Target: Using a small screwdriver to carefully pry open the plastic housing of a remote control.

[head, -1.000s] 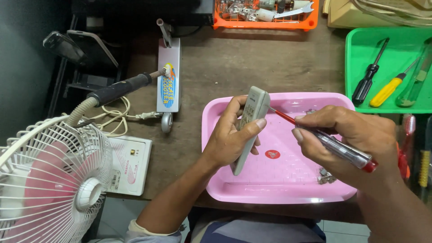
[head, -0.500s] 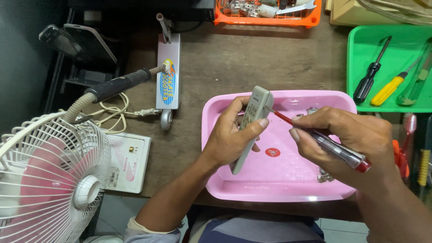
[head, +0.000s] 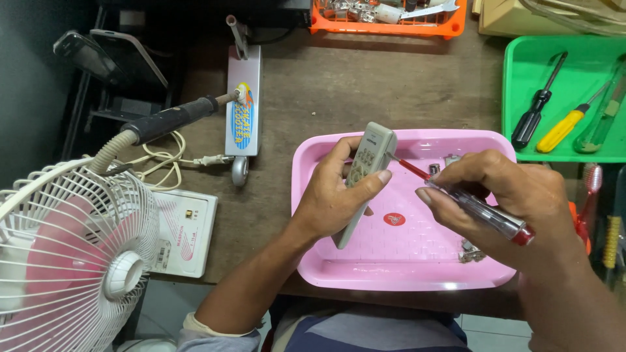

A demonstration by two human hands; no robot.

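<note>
Little has shifted since a second ago: your left hand (head: 339, 195) still clamps the grey remote control (head: 365, 176) over the pink tray (head: 391, 277) on the counter (head: 365, 91), tilted slightly more upright. Your right hand (head: 502, 195) stays closed on the red-tipped screwdriver (head: 469, 205), its tip at the remote's upper edge. Judged from here, a slip of the tip could gouge the casing or jab your thumb. Its long axis runs diagonally, top end pointing away from you.
</note>
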